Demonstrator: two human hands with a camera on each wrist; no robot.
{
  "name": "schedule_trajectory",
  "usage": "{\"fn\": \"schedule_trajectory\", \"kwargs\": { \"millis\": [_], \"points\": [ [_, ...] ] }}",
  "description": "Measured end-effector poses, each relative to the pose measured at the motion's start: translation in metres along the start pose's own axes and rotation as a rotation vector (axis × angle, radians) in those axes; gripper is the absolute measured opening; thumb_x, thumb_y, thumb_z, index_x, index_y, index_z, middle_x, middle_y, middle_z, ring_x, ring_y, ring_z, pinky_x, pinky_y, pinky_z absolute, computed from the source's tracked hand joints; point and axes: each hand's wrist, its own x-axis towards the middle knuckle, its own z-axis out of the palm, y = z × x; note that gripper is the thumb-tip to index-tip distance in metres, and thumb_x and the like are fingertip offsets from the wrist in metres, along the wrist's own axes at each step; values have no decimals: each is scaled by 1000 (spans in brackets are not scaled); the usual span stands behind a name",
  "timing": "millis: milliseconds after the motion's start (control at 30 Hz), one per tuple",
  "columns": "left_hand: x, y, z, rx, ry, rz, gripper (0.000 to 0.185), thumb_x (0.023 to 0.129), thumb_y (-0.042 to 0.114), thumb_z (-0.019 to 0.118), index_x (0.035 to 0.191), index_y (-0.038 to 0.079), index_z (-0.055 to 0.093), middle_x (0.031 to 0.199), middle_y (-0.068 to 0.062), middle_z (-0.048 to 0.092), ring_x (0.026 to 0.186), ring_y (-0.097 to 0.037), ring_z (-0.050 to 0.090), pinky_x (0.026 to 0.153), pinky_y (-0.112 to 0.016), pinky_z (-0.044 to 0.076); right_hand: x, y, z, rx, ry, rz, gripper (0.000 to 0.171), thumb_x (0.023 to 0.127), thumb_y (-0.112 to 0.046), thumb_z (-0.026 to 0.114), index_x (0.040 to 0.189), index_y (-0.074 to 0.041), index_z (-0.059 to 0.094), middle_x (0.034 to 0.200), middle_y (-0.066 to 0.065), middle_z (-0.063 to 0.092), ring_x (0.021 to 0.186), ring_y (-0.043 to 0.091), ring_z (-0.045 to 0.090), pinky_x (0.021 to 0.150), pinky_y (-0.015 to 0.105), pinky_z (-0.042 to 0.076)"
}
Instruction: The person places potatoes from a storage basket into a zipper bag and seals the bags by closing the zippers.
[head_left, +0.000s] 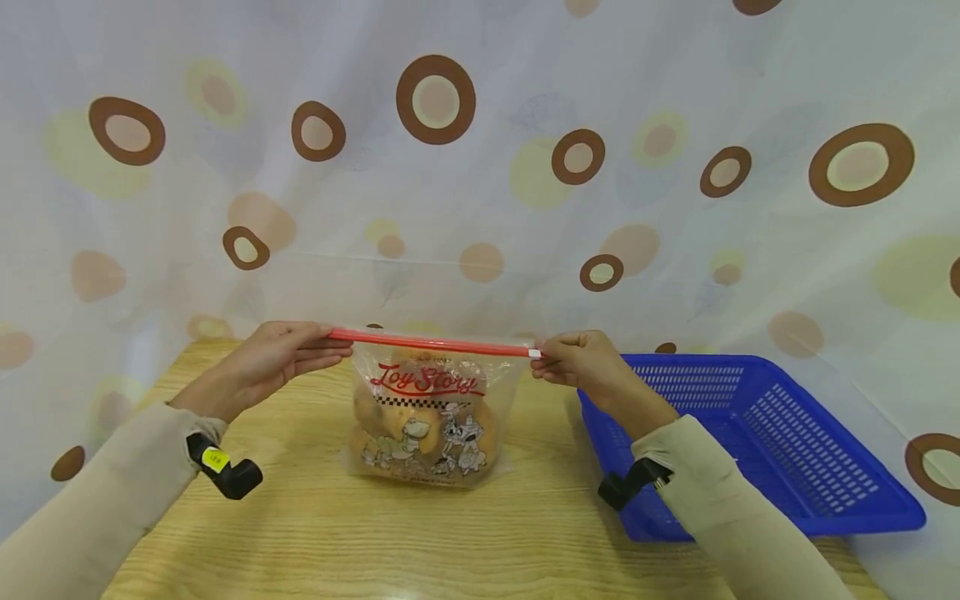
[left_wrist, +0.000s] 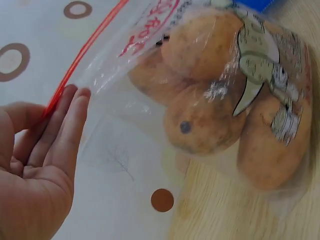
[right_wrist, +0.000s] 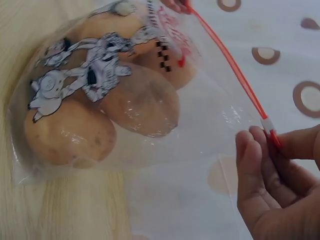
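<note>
A clear zip bag [head_left: 431,408] printed with "Toy Story" and cartoon figures stands on the wooden table, with several potatoes [left_wrist: 205,117] inside. Its red zip strip [head_left: 435,342] is stretched straight across the top. At the left end of the strip, my left hand [head_left: 288,354] pinches the corner between thumb and fingers. My right hand [head_left: 581,362] pinches the other end, right beside the white slider [right_wrist: 267,124]. In the right wrist view, a short red end of the strip shows at the thumb. The potatoes lie piled in the lower part of the bag.
A blue plastic basket [head_left: 780,450] with slotted walls sits to the right, partly behind my right forearm. The wooden table [head_left: 420,542] runs back to a white curtain [head_left: 480,208] patterned with brown rings and pale dots.
</note>
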Motion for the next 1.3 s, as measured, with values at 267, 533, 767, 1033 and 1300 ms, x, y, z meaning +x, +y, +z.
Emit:
{"fn": "schedule_trajectory", "kwargs": {
  "millis": [267, 533, 767, 1033, 1300],
  "points": [
    [-8, -14, 2, -97, 58, 121, 18, 97, 8, 56, 97, 12, 74, 97, -4, 73, 95, -13, 69, 90, -24, 55, -4, 6, 13, -135, 160, -109, 27, 97, -10, 58, 107, 14, 63, 72, -3, 68, 68, 8, 68, 68, 20, 60],
    [-9, -18, 5, -76, 94, 151, 17, 97, 10, 57, 96, 13, 74, 95, -2, 73, 93, -11, 70, 89, -24, 55, -6, 13, 12, -188, 186, -158, 29, 96, -13, 60, 106, 14, 65, 75, -2, 69, 70, 8, 68, 71, 21, 60],
    [-16, -21, 8, 10, 119, 169, 14, 97, 16, 58, 101, 14, 72, 96, 0, 73, 94, -10, 69, 89, -24, 56, -8, 20, 12, -187, 210, -167, 29, 94, -17, 65, 104, 11, 67, 74, -3, 69, 71, 9, 68, 74, 25, 61],
    [-22, -23, 19, -82, 147, 129, 15, 96, 20, 60, 102, 11, 71, 99, -1, 73, 96, -11, 69, 89, -24, 55, -14, 18, 10, -156, 156, -193, 27, 95, -12, 61, 105, 14, 64, 78, -2, 68, 75, 7, 66, 77, 22, 60],
    [-18, -30, 55, -82, 79, 106, 34, 97, 17, 59, 123, -4, 60, 105, -4, 72, 101, -14, 68, 95, -30, 53, -15, 11, 10, -127, 101, -205, 27, 96, -7, 59, 110, 15, 60, 83, 0, 68, 79, 8, 66, 79, 21, 59]
  ]
}}
